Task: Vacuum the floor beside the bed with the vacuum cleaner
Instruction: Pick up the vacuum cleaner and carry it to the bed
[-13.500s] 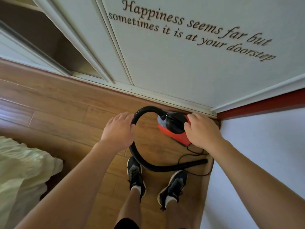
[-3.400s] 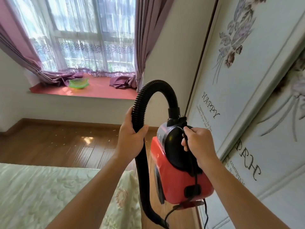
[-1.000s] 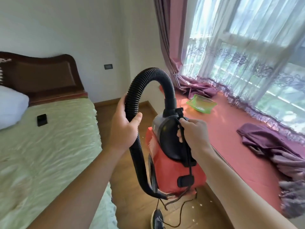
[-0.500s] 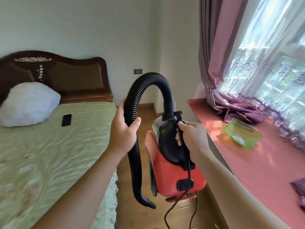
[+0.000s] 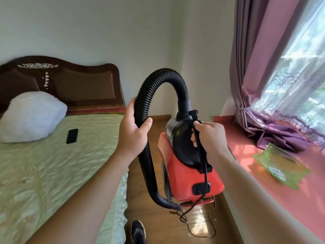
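Down at the bottom edge, a shoe (image 5: pixel 139 231) stands on the wood floor (image 5: pixel 158 226). Above that strip, between bed (image 5: pixel 52 173) and window sill (image 5: pixel 263 199), the red vacuum (image 5: pixel 190 180) hangs in the air. The right hand (image 5: pixel 211 138) is curled round its black top (the cord (image 5: pixel 204 164) caught under the fingers), and the left hand (image 5: pixel 133 136) is wrapped round the ribbed hose (image 5: pixel 163 76). Farther off, a phone (image 5: pixel 72 136) and pillow (image 5: pixel 31 115) lie on the bed, and a green dish (image 5: pixel 281 168) sits on the sill.

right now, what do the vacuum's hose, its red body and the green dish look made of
Hose: likely matte black flexible plastic, ribbed and bent in an arch. Red body: hard moulded plastic, smooth with slight sheen. Green dish: translucent, glass or plastic, unclear which.
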A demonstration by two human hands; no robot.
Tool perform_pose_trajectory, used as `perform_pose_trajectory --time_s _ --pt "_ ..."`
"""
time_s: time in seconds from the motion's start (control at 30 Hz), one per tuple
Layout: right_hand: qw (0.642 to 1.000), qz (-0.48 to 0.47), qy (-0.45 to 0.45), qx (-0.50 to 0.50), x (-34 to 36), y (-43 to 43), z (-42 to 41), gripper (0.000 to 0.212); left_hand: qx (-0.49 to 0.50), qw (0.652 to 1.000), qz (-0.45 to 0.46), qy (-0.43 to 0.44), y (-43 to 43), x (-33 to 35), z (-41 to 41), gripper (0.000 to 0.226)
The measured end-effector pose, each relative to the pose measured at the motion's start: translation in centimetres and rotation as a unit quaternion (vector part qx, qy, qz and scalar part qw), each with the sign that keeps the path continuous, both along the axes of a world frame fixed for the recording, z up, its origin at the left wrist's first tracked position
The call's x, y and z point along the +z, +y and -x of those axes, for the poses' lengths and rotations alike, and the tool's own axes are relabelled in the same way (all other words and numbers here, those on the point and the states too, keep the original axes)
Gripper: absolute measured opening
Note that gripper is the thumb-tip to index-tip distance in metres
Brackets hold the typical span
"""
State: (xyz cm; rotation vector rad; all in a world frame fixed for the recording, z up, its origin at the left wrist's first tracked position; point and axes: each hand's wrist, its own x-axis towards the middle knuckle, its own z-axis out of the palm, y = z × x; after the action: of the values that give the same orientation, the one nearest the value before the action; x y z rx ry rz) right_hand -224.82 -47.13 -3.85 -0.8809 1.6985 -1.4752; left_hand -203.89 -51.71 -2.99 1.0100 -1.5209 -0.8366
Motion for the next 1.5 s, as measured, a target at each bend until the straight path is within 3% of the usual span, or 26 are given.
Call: perform_pose_trajectory --time_s 0.2,0.4,0.73,1.33,1.5 --pt "1.000 -0.012 0.016 -0.023 -0.9 -9.1 -0.7 0.036 -0.026 1.000 0.000 0.002 -10.2 -1.2 -1.1 0.061" --pt "0.998 -0.008 0.014 -0.057 -0.9 -18.1 -1.7 0.031 -0.061 0.998 -0.002 0.012 -20.4 -1.7 -1.9 0.062" --pt "0.995 0.030 0.067 -0.071 1.7 -30.2 -2.4 0.039 -0.062 0.997 0.022 0.030 -31.9 -0.7 -2.7 0.063" --pt "1.000 0.007 0.025 0.011 0.5 -53.4 4.8 0.036 -0.006 0.999 -0.033 0.037 -52.0 -2.4 4.3 0.064" --pt "0.998 0.008 0.056 0.036 0.8 -58.0 6.8 0.037 0.010 0.999 -0.021 0.030 -56.0 -2.8 5.9 0.057"
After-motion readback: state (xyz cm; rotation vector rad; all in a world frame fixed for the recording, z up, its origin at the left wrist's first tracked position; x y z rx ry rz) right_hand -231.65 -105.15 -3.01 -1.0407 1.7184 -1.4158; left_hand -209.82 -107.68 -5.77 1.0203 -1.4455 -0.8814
